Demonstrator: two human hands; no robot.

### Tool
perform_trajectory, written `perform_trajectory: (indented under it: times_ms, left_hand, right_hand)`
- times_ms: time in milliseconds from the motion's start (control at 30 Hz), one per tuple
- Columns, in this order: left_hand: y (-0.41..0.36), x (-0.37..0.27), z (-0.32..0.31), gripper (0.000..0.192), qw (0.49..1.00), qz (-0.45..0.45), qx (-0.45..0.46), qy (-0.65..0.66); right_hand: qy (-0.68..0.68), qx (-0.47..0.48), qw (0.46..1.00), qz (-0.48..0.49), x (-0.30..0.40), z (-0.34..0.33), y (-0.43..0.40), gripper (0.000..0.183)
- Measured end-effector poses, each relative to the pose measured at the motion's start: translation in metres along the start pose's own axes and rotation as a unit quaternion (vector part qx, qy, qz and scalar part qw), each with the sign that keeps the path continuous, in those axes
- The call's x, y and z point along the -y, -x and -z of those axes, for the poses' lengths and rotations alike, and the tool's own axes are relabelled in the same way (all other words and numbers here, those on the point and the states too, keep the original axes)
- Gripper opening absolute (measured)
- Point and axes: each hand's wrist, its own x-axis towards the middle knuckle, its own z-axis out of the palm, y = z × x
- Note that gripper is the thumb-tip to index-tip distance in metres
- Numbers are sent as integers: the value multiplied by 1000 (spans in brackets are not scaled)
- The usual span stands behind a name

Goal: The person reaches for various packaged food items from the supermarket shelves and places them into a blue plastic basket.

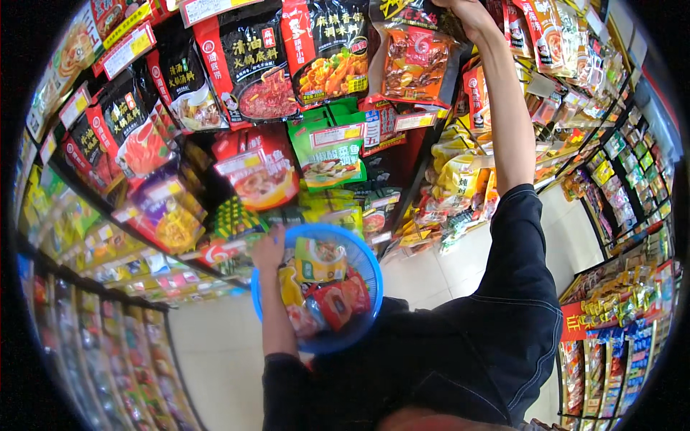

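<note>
My right hand (470,15), partly cut off by the top edge, grips the upper corner of a black-and-orange hotpot seasoning bag (416,67). The bag hangs upright in front of the shelf, with red contents visible through its window. My left hand (269,248) is blurred and closed at the far left rim of a round blue plastic basket (375,269), which is held against my front. Inside the basket lie a yellow-green food pouch (322,259), a red packet (340,301) and other packets. My left forearm covers part of the basket's left side.
Black hotpot base pouches (253,70) hang in a row before me, above green pickled-fish seasoning packs (330,153). Yellow pouches (455,175) fill the shelf at right. Further racks of packets (614,345) stand along the aisle, over a pale tiled floor (210,355).
</note>
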Motion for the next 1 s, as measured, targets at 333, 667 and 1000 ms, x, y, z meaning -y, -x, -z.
perform_trajectory:
  times_ms: [333,667,1000]
  left_hand:
    - [5,18,-17,73,1000,-5,-1,-31]
    - [13,35,16,81,999,20,36,27]
    - [47,85,26,77,999,-22,7,25]
  right_hand:
    - [418,-117,859,273,-76,0,-44,8]
    - [304,-29,936,176,-42,-170,258,23]
    - [231,374,893,95,-64,-379,457,63]
